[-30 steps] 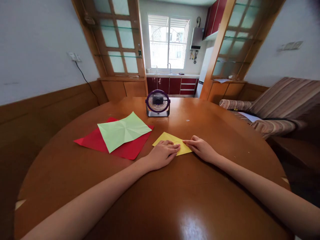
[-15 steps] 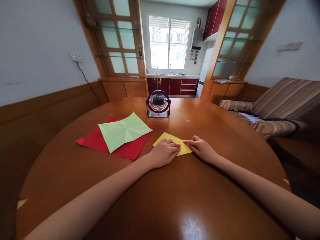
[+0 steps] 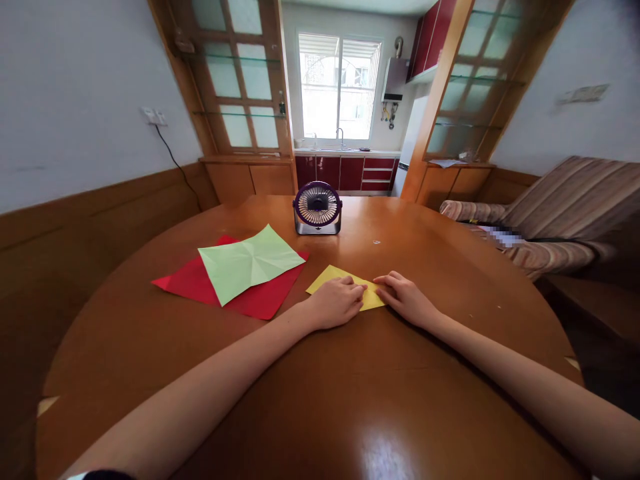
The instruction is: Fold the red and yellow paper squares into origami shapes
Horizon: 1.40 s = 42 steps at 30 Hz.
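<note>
Two bare forearms reach across a round wooden table (image 3: pixel 320 413) from its near edge. The left hand (image 3: pixel 336 303) and right hand (image 3: pixel 407 299) lie palms-down, fingers flat & nearly meeting, pressing on a folded yellow paper (image 3: pixel 336 277) near the table's middle; nothing pinched or lifted. Just left of it, a light green sheet (image 3: pixel 250 261) lies creased atop a red sheet (image 3: pixel 260 300). Toward the far edge, approx. centre, stands a small purple fan (image 3: pixel 317 208).
</note>
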Tool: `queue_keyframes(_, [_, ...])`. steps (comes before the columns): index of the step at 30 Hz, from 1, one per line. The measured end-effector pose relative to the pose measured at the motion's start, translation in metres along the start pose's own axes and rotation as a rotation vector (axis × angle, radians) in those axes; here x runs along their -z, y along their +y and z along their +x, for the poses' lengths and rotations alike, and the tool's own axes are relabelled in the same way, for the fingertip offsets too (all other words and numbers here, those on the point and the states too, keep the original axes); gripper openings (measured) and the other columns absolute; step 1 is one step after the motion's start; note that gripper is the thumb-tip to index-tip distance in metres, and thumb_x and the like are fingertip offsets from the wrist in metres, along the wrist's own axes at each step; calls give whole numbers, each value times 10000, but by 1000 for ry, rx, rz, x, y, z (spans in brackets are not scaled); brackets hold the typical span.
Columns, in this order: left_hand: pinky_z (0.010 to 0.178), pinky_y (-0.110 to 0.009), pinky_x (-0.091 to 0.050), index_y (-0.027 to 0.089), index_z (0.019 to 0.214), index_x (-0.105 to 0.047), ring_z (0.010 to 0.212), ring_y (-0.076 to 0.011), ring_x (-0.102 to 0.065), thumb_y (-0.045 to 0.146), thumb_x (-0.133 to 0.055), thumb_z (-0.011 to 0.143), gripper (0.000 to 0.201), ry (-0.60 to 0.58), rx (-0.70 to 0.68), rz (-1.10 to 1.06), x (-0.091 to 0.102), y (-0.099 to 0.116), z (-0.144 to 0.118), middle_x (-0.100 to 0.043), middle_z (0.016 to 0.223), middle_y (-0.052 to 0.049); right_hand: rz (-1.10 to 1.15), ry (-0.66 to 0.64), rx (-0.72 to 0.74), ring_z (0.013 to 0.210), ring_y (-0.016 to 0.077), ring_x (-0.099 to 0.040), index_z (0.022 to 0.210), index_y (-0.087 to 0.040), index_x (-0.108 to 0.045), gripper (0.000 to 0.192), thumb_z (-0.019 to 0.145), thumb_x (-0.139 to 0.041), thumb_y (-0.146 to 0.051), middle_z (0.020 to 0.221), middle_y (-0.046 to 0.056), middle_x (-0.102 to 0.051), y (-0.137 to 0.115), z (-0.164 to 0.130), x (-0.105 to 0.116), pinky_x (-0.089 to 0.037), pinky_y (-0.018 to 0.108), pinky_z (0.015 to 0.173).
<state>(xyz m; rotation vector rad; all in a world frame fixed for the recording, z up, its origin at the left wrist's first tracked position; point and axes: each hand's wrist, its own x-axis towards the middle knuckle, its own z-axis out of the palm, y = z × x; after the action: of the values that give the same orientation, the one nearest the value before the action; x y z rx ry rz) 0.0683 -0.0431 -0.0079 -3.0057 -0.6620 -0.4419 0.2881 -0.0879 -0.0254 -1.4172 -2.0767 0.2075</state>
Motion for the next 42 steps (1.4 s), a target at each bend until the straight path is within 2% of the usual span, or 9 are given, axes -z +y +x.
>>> queue_keyframes(8, [838, -369, -466, 86, 1297, -514, 970, -267, -589, 258, -393, 945, 410, -24, 42, 12, 0, 4, 2, -621, 867, -116, 3, 29, -20, 835, 185, -615, 1009, -180, -624, 199, 931, -500, -315, 974, 77, -599, 4, -1, 0, -489, 319, 765])
queue_keyframes(14, [818, -340, -477, 152, 1126, -625, 925, -230, -616, 217, -399, 947, 296, -32, 71, -45, 5, -5, 13, -651, 898, -100, 14, 25, -12, 827, 177, -612, 999, -177, -621, 195, 935, -485, -302, 965, 73, -592, 4, -2, 0, -484, 318, 770])
queue_keyframes(19, [819, -315, -472, 189, 1053, -654, 968, -211, -603, 223, -454, 931, 236, -21, 69, -128, 0, -17, 19, -693, 921, -57, 11, 19, -13, 815, 177, -606, 995, -184, -628, 205, 937, -479, -312, 952, 69, -594, 3, -2, 1, -481, 318, 757])
queue_keyframes(23, [834, -294, -452, 213, 1082, -663, 991, -197, -570, 248, -532, 917, 214, -24, 47, -254, -2, -25, 16, -714, 944, -23, 12, 14, -12, 808, 176, -609, 994, -181, -634, 216, 936, -481, -322, 945, 70, -591, 2, -2, 2, -481, 313, 753])
queue_keyframes(28, [900, -315, -411, 221, 1217, -615, 998, -195, -536, 309, -597, 906, 324, -38, 18, -388, 0, -33, 8, -710, 1041, -13, 6, 11, -11, 808, 176, -604, 1002, -176, -635, 222, 939, -474, -315, 950, 73, -584, 1, -2, 2, -481, 314, 755])
queue_keyframes(35, [973, -349, -372, 226, 1107, -659, 1077, -221, -503, 402, -643, 863, 302, -114, -14, -458, 7, -36, 2, -627, 1267, -21, 7, 9, -9, 812, 180, -610, 1010, -179, -638, 217, 937, -482, -309, 947, 70, -585, 2, -2, 2, -484, 320, 756])
queue_keyframes(42, [1006, -381, -354, 246, 1196, -622, 1116, -242, -490, 424, -649, 854, 386, -138, -21, -436, 12, -33, 1, -657, 1202, -32, 6, 8, -7, 802, 177, -607, 1001, -176, -643, 225, 943, -476, -315, 934, 70, -580, 1, -3, 3, -492, 323, 754])
